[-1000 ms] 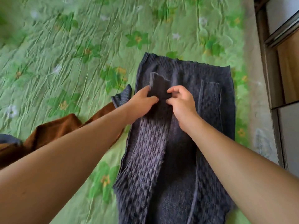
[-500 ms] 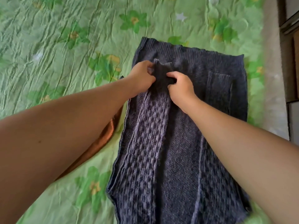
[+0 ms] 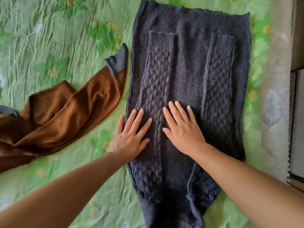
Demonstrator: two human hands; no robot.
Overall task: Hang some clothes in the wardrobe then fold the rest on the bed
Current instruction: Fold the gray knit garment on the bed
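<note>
Now, left of the dark sweater (image 3: 189,63), the brown garment (image 3: 69,112) lies crumpled on the bed (image 3: 49,38), just beside the sweater's left edge (not my concern yet). My left hand (image 3: 131,134) lies flat, fingers (image 3: 136,117) straight, across that same edge and onto the folded-in left sleeve. My right hand (image 3: 182,127) presses flat on the sweater's middle, just right of that sleeve. Neither grips anything. The sweater's long axis runs straight away from me, with the hem at the far end and both sleeves laid lengthwise on top. I judge the next fold goes across that axis, and both hands are equally near. Half a second ago both hands pinched the left cuff up by the hem; they have let go and slid back toward me.
</note>
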